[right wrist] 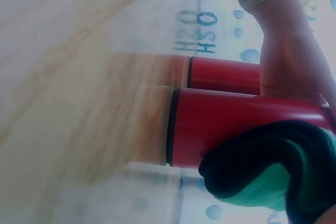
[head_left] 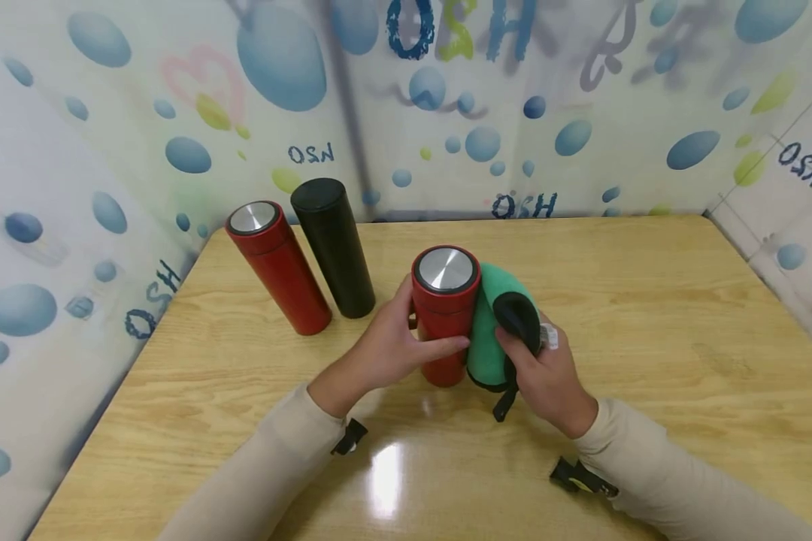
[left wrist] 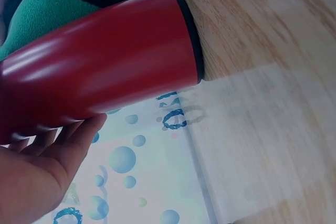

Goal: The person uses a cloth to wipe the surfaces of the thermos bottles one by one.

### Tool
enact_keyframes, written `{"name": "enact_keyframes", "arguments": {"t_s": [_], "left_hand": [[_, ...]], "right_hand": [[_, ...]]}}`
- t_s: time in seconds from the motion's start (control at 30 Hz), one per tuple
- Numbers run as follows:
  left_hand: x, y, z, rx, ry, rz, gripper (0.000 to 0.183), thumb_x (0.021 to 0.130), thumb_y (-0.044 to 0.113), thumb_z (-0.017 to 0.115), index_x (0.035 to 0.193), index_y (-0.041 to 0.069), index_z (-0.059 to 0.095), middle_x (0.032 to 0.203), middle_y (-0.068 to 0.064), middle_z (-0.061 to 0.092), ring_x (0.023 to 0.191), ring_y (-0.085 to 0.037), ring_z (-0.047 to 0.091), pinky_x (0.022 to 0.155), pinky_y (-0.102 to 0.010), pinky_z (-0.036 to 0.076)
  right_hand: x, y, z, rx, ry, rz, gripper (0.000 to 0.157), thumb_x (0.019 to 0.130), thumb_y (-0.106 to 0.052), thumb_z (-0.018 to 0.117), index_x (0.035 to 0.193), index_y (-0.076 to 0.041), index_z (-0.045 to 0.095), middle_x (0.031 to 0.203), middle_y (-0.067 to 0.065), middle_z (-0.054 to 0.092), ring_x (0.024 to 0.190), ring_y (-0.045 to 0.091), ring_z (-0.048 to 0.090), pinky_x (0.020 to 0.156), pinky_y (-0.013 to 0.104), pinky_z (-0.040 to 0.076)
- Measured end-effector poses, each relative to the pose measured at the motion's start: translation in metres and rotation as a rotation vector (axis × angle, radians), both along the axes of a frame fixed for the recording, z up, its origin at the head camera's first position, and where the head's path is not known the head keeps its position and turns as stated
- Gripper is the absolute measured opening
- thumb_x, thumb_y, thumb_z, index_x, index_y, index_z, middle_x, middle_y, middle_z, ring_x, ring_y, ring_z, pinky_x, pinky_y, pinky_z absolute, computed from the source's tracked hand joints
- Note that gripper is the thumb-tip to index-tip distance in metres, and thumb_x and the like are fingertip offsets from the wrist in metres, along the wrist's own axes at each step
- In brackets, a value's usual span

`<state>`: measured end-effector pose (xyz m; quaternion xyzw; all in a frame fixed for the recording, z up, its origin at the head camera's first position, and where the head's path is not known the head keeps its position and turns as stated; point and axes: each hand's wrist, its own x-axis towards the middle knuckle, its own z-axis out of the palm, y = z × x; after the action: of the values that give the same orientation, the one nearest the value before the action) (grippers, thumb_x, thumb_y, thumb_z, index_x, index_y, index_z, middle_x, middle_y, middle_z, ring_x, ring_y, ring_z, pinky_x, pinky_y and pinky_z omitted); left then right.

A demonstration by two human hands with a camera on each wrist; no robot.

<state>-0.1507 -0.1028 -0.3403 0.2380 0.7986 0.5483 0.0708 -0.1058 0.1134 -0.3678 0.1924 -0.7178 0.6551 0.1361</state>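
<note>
A red thermos bottle (head_left: 441,330) with a brushed silver lid top stands upright on the wooden table in front of me. My left hand (head_left: 387,342) grips its left side, thumb across the front; in the left wrist view the fingers (left wrist: 79,142) curl along the red wall (left wrist: 121,51). On the bottle's right, my right hand (head_left: 548,376) pinches a folded green cloth (head_left: 489,338) with black edging, a white tag and a black loop. The cloth lies against the bottle's side, as the right wrist view also shows its black edge (right wrist: 247,153) over the red surface.
Behind and left of my left hand, a second red thermos (head_left: 280,270) and a black thermos (head_left: 334,248) stand close together. A wall sheet (head_left: 406,135) with blue dots and letters backs the table (head_left: 649,315). Dark straps (head_left: 582,479) sit on both sleeves.
</note>
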Motion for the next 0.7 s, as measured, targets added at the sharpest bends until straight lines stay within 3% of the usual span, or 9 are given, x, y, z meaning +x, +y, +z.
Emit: {"name": "enact_keyframes", "arguments": {"t_s": [0.27, 0.5, 0.7], "left_hand": [[-0.0014, -0.001, -0.0033, -0.025, 0.022, 0.009, 0.077, 0.081, 0.032, 0.084, 0.144, 0.035, 0.04, 0.137, 0.014, 0.054, 0.126, -0.01, 0.051, 0.101, -0.044, 0.049], [-0.001, -0.002, -0.005, -0.043, 0.036, 0.016, 0.072, 0.08, 0.032, 0.085, 0.14, 0.032, 0.044, 0.133, 0.012, 0.056, 0.121, -0.012, 0.053, 0.095, -0.043, 0.051], [-0.003, -0.0018, -0.0048, -0.02, 0.055, -0.009, 0.072, 0.08, 0.031, 0.085, 0.14, 0.031, 0.046, 0.132, 0.013, 0.057, 0.119, -0.011, 0.054, 0.093, -0.045, 0.051]], "right_hand": [[0.0018, -0.0001, -0.0009, -0.045, -0.011, -0.029, 0.04, 0.095, 0.007, 0.054, 0.134, 0.009, 0.053, 0.126, -0.014, 0.064, 0.116, 0.002, 0.061, 0.099, 0.015, 0.048], [0.001, 0.0, -0.0013, 0.026, -0.071, -0.052, 0.033, 0.097, 0.002, 0.054, 0.128, 0.011, 0.056, 0.114, -0.018, 0.066, 0.103, 0.0, 0.064, 0.089, 0.014, 0.052], [0.0014, -0.0006, -0.0004, -0.046, -0.034, -0.031, 0.038, 0.096, 0.005, 0.053, 0.133, 0.0, 0.056, 0.123, -0.015, 0.065, 0.113, 0.001, 0.062, 0.095, 0.015, 0.05]]}}
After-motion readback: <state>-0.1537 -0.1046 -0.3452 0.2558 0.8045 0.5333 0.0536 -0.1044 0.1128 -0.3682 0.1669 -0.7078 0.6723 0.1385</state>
